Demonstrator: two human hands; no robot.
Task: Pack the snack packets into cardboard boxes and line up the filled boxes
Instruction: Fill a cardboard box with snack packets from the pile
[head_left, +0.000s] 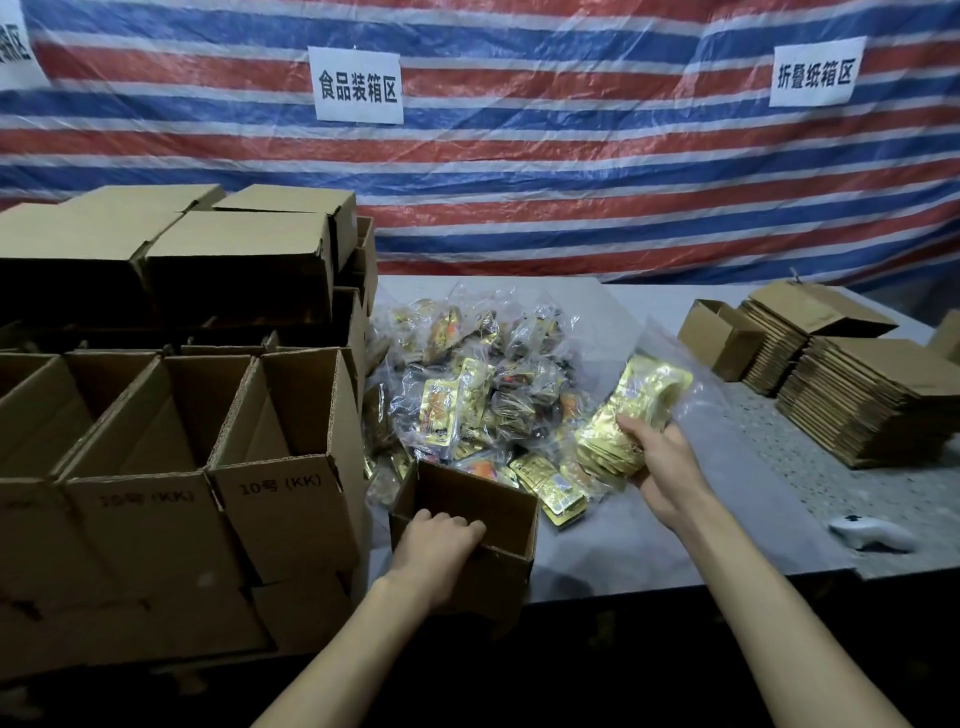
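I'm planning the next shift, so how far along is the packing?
Done, it seems: closed boxes stacked at the back left. In hand: the left hand holds a small open box at the table edge, and the right hand grips a bundle of gold packets. Left: a big pile of packets, open boxes and flat cardboard.

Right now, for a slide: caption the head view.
Left hand grips an open box; right hand holds gold snack packets.

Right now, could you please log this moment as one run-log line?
left hand: grips open box | right hand: holds gold packets | packets: outside box
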